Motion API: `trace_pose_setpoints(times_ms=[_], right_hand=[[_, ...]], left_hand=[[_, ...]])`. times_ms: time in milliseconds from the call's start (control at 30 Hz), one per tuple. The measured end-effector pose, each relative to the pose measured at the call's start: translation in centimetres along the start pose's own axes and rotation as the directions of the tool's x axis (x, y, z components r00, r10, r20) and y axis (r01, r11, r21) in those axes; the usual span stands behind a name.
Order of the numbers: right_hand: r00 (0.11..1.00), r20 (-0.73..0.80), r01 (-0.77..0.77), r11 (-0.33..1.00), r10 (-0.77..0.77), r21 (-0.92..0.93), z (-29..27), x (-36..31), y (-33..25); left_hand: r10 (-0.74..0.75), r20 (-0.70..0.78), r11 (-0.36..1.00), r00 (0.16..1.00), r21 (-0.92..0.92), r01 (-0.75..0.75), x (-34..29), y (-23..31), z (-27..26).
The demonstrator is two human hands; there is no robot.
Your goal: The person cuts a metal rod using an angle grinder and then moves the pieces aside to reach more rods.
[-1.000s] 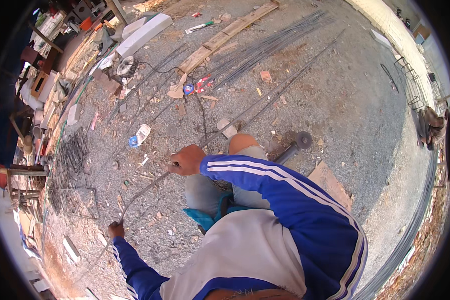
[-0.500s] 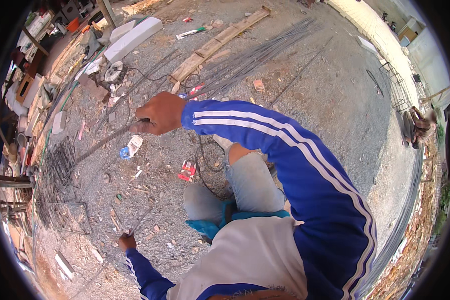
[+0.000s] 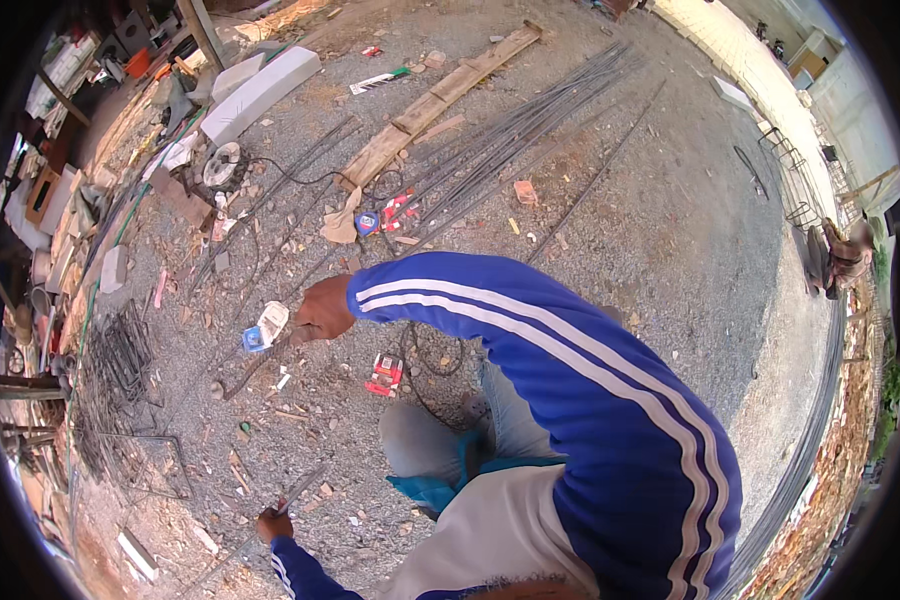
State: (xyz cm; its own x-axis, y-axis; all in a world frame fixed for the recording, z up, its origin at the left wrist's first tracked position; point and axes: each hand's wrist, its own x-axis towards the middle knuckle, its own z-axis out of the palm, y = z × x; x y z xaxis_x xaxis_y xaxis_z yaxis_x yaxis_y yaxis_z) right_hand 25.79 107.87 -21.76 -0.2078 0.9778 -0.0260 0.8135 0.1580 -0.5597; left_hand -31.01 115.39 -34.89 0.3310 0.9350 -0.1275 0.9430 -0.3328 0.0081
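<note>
My right hand [image 3: 322, 307] is closed round a dark steel bar [image 3: 245, 378], which slants down to the left from my fingers. Its far end lies near a small grey stone. Beside this hand lies a crumpled white and blue packet [image 3: 267, 327]. Lower in the head view, my left hand [image 3: 273, 525] grips a thin metal rod [image 3: 305, 484] that sticks out up and to the right. My fingers hide what the rod joins to. A red and white box [image 3: 384, 375] rests on the gravel between my right hand and my knees.
Long steel bars [image 3: 530, 135] lie beyond my right arm, alongside a wooden plank [image 3: 440, 97]. Tangled bent wire [image 3: 125, 350] is heaped at the left. A blue tape measure [image 3: 367, 223], a black cable [image 3: 440, 368] and a white block [image 3: 260, 95] sit on the ground.
My right hand has come down and closer to my body, and the bar has moved with it. My left hand has shifted slightly right and nearer, still holding the rod.
</note>
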Motion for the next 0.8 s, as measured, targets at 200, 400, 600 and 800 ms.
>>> trace_pose_setpoints(times_ms=[200, 400, 600, 800], right_hand=[[0.903, 0.306, -0.314, 0.949, 0.303, -0.014, 6.0, -4.9, 10.4], [0.887, 0.227, -0.364, 0.912, 0.401, -0.189, 2.9, -11.7, 18.1], [0.922, -0.131, -0.383, 0.906, 0.364, -0.181, 0.0, -15.1, 16.9], [0.86, -0.393, -0.41, 0.898, 0.324, -0.157, 3.0, -17.1, 15.8]], left_hand=[[-0.064, -0.001, 0.992, 0.998, -0.107, 0.063, -2.7, 0.1, -1.8], [-0.105, 0.013, 0.991, 0.994, -0.082, 0.106, -2.4, -0.2, -1.4], [-0.066, -0.047, 0.996, 0.997, -0.069, 0.062, -1.0, -1.0, -1.8], [-0.07, -0.029, 0.991, 0.997, -0.114, 0.066, -0.5, 0.5, -3.2]])
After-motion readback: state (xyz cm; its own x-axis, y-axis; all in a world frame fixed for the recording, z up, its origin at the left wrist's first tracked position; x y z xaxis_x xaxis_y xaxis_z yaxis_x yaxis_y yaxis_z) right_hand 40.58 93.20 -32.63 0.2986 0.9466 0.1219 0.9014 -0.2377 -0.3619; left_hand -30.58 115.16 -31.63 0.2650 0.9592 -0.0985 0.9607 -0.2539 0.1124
